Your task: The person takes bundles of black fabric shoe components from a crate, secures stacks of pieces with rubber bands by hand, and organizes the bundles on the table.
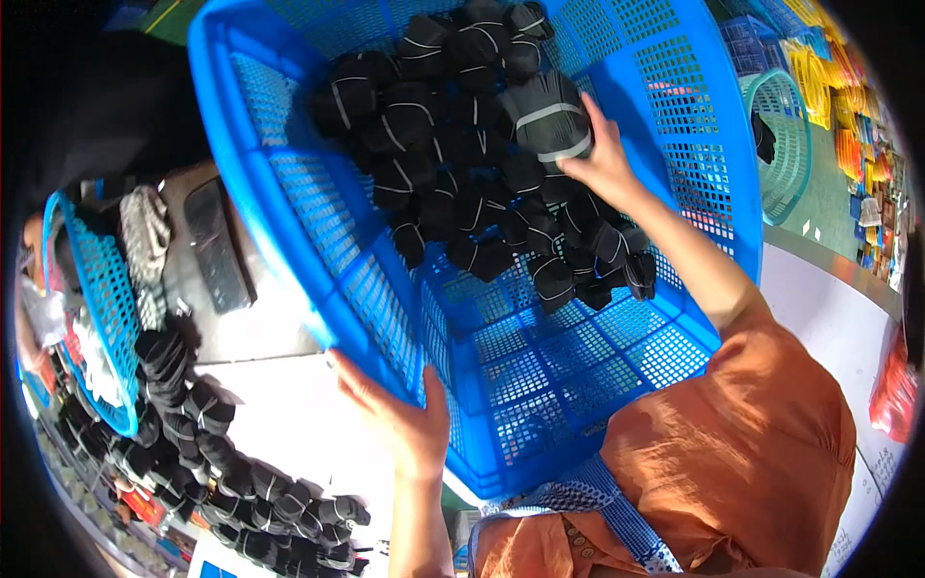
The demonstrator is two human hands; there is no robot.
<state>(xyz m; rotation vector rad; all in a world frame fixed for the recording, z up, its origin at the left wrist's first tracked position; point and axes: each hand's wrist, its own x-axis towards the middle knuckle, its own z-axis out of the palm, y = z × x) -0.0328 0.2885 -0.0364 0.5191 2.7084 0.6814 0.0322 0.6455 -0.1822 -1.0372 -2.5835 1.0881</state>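
A large blue plastic basket [540, 380] with lattice walls stands before me. Many small black fabric bundles [409, 116], crossed by thin pale bands, are heaped mainly in its far and middle parts. My right hand [602, 159] reaches in at the right and grips a larger black bundle [551, 120] with light grey bands; thumb and fingers are on its right side. At the basket's near left edge is my left hand [409, 424], thumb and fingers spread, with nothing in its grasp. Whether it presses on the rim, I cannot tell.
More black bundles [279, 501] line the white table [279, 409] on the left. A dark phone-like slab [214, 246], grey knitted cloth [145, 241] and smaller blue basket [104, 289] lie beyond. A green basket [779, 144] stands on the floor at right, a red bag [894, 390] nearer.
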